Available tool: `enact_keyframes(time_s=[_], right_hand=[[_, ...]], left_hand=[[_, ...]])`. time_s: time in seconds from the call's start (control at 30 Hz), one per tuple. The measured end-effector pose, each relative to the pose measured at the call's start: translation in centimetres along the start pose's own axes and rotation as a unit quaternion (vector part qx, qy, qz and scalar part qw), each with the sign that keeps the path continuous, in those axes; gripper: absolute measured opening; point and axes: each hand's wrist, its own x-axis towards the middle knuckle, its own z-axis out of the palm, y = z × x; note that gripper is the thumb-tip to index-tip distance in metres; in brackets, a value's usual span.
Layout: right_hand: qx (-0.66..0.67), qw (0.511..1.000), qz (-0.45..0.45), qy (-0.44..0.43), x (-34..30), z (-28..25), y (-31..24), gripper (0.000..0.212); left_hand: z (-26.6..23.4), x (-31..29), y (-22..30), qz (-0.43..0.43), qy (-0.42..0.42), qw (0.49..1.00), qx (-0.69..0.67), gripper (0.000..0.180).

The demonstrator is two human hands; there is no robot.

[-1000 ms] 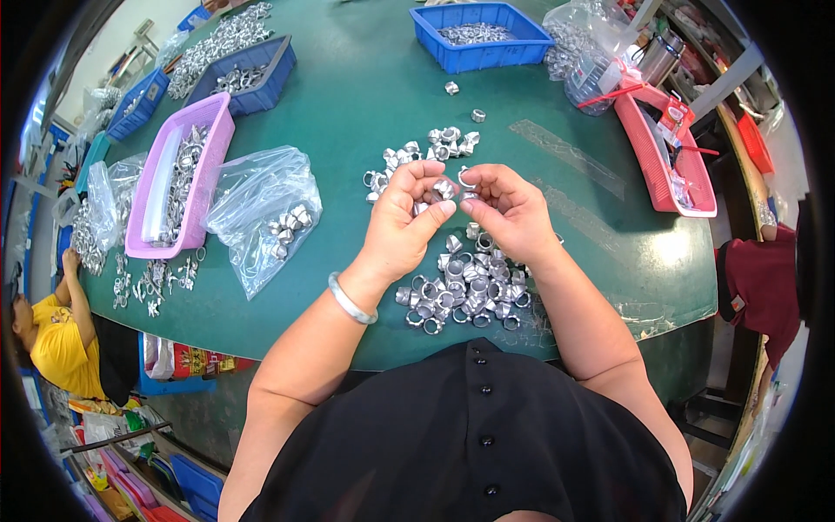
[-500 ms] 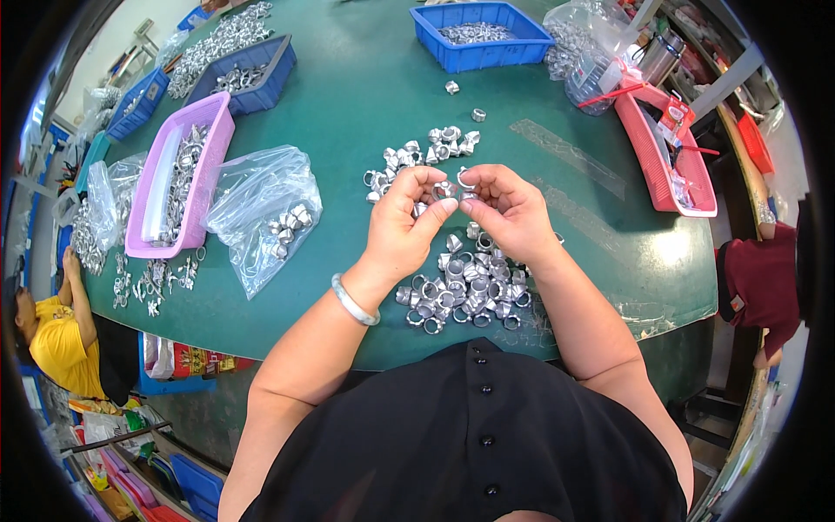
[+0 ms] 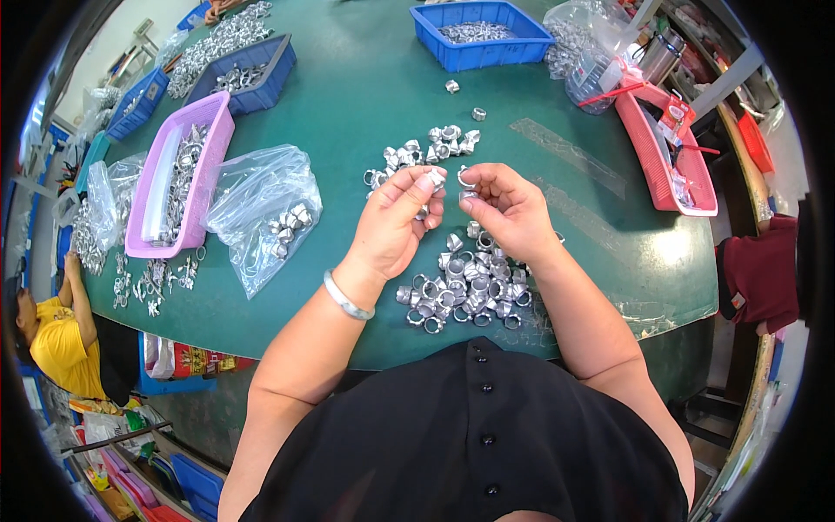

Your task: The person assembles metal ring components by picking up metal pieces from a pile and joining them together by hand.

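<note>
Over the green table, my left hand (image 3: 393, 213) is closed, pinching a silver metal ring (image 3: 436, 179) between thumb and fingers. A little to its right, my right hand (image 3: 507, 209) grips another silver ring (image 3: 467, 180) at its fingertips; the fingers hide part of it. Below my hands lies a pile of chunky silver rings (image 3: 470, 283), heaped near the table's front edge. Beyond my left hand sits a looser group of similar rings (image 3: 404, 157). Two single rings (image 3: 479, 114) lie farther off.
To the left are a clear plastic bag (image 3: 265, 209) with rings, a pink basket (image 3: 222, 130) and a grey-blue crate (image 3: 283, 65). A blue crate (image 3: 452, 59) stands at the back, a pink-red basket (image 3: 687, 209) at the right. A person in yellow (image 3: 70, 348) sits left, another in maroon (image 3: 761, 274) right.
My left hand has turned and drawn slightly left, away from my right hand, bringing its ring upward between thumb and fingers. My right hand has barely moved.
</note>
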Motion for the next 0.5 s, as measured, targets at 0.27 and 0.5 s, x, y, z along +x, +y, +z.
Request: enact_keyframes(time_s=[0.27,0.5], right_hand=[[0.0,1.0,-0.002,0.0,0.0,0.0,0.1,0.026],[0.012,0.999,0.013,-0.028,-0.2,-0.1,-0.2,0.025]], left_hand=[[-0.8,0.3,0.4,-0.106,-0.067,0.979,-0.163,0.031],[-0.1,0.0,0.7,-0.108,-0.03,0.986,-0.128,0.028]])
